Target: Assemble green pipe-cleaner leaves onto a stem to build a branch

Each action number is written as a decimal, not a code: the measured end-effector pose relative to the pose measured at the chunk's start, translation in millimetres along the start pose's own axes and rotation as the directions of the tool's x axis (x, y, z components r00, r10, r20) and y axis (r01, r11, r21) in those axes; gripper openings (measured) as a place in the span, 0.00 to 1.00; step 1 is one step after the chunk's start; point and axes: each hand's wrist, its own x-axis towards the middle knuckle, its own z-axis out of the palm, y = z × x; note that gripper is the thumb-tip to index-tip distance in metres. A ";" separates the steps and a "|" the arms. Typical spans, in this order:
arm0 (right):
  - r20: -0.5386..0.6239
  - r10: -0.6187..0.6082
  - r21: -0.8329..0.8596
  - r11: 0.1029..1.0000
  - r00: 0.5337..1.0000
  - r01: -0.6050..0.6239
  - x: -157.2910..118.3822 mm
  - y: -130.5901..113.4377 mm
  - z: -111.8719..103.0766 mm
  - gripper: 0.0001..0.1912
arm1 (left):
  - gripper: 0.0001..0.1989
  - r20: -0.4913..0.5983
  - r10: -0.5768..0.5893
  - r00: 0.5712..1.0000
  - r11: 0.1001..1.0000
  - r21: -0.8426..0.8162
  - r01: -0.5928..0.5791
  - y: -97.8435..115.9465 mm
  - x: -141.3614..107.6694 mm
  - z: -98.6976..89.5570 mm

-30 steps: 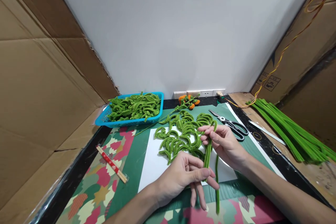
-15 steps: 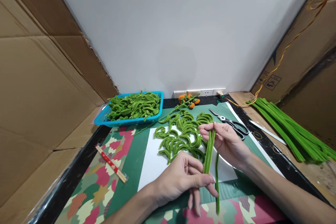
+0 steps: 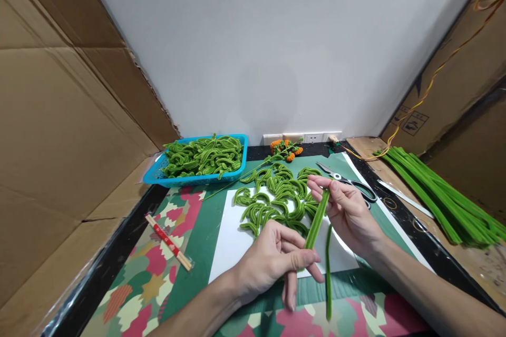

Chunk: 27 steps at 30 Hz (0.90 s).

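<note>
Between my two hands a doubled green pipe cleaner [image 3: 317, 221] runs at a slant, its strands side by side. My left hand [image 3: 279, 258] pinches the lower end between thumb and fingers. The upper end is gripped by the thumb and fingertips of my right hand [image 3: 350, 208]. Just right of it, a single green pipe cleaner [image 3: 328, 274] stretches down over the sheet's edge. Behind my hands, many curled green pipe-cleaner pieces [image 3: 272, 200] lie spread on a white paper sheet [image 3: 225, 242].
A blue basket [image 3: 193, 183] heaped with green pieces stands at back left. Scissors [image 3: 348, 179] lie beyond my right hand, near orange flowers [image 3: 290, 150]. Straight green pipe cleaners [image 3: 438, 195] are bundled at right. Wrapped chopsticks [image 3: 168, 241] lie at left. Cardboard walls flank the table.
The held strands, slightly apart at the top before, now lie close together. My left hand has risen a little, and my right hand has shifted slightly to the right.
</note>
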 end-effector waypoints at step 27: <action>-0.025 0.135 0.106 0.986 0.991 -0.132 1.2 -3.0 -7.5 0.09 | 0.20 0.074 -0.040 0.996 0.998 -0.044 0.043 -1.3 -1.4 0.5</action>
